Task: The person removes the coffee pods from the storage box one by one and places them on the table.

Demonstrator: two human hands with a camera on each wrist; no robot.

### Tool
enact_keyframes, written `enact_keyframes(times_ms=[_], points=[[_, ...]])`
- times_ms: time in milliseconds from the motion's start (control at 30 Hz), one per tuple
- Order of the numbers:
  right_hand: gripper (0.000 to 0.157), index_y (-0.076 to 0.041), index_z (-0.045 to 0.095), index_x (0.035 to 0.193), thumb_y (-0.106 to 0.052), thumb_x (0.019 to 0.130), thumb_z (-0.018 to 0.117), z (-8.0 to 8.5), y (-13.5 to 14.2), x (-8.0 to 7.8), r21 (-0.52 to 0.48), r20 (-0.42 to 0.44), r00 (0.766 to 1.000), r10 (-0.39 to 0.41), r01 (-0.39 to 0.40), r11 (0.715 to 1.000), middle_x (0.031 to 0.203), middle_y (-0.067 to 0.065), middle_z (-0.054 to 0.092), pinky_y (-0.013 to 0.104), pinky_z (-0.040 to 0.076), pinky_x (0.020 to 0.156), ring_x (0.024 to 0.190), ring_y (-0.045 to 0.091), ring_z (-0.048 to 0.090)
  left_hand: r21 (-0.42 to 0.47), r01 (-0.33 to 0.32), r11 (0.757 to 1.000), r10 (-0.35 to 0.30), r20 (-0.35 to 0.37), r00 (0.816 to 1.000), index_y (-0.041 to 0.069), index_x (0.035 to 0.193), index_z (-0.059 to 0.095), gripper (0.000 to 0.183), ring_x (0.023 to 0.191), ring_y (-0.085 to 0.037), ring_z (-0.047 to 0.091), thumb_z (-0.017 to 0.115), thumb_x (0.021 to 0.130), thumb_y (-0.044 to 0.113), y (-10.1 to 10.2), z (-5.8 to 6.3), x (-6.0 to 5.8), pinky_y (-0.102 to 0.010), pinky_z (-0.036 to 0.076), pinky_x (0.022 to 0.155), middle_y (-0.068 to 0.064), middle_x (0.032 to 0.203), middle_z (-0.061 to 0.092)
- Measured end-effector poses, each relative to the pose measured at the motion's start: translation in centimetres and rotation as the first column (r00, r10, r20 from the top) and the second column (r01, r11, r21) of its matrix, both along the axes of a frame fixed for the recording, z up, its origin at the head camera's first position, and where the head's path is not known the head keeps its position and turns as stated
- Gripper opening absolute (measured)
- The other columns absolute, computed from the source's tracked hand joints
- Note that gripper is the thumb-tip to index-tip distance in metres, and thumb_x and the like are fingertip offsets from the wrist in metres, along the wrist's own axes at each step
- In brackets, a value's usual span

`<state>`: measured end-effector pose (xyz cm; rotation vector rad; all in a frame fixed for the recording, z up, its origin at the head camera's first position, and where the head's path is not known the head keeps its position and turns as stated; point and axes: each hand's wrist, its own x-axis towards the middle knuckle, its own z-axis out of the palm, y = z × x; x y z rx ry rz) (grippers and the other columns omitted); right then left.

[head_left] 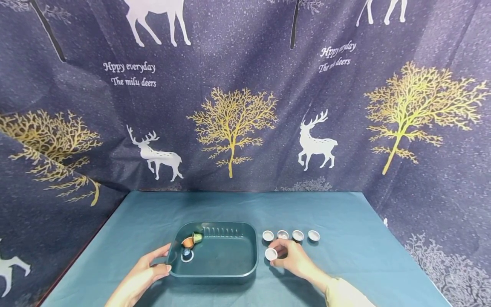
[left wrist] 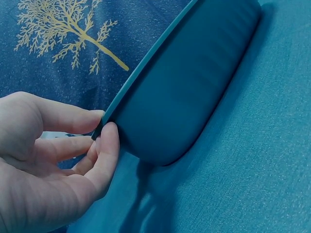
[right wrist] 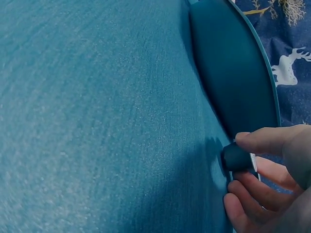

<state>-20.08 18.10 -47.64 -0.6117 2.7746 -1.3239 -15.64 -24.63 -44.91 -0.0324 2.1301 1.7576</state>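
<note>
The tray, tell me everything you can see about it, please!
The tray is dark teal and looks like plastic, a deep rounded rectangle with an open top, a thin rim and short ridges on its far wall. It sits upright on the teal tablecloth. Inside, toward its left end, are an orange coffee capsule, a yellow-green coffee capsule and a blue coffee capsule. The left hand pinches the left rim.

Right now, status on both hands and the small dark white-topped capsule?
Left hand pinching edge of dark-green rectangular tray. Right hand pinching capsule, right of tray. In the way leftward: tray's right wall.
</note>
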Motion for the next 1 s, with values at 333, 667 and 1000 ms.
enact_keyframes(times_ms=[333,667,1000], points=[[0.034,-0.011,0.069,0.101,-0.014,0.072,0.085,-0.01,0.05,0.07,0.018,0.007,1.000,-0.003,0.003,1.000,0.090,0.001,0.072,0.021,0.050,0.071,0.079,0.005,0.066,-0.003,-0.035,0.999,0.036,0.025,0.999,-0.009,0.154,0.016,0.075,0.116,-0.024,0.059,0.057,0.093,0.007,0.16,0.03,-0.19,-0.053,0.045,0.102,-0.028,0.141,0.030],[0.038,-0.011,0.069,0.106,-0.015,0.072,0.085,-0.09,0.06,0.12,0.016,0.009,1.000,0.001,-0.001,1.000,0.093,0.001,0.072,0.023,0.051,0.073,0.083,0.010,0.068,-0.003,-0.037,0.999,0.037,0.031,0.999,-0.010,0.154,0.014,0.075,0.116,-0.024,0.057,0.056,0.094,0.007,0.10,-0.03,-0.14,-0.053,0.045,0.102,-0.028,0.142,0.028],[0.047,-0.006,0.066,0.114,-0.017,0.072,0.085,-0.13,0.14,0.15,0.006,0.013,1.000,-0.001,0.001,1.000,0.096,0.003,0.071,0.025,0.053,0.076,0.086,0.016,0.068,0.019,-0.025,1.000,0.024,0.026,0.999,-0.009,0.155,0.014,0.076,0.117,-0.024,0.060,0.057,0.094,0.007,0.07,-0.03,-0.17,-0.053,0.045,0.104,-0.028,0.142,0.029]])
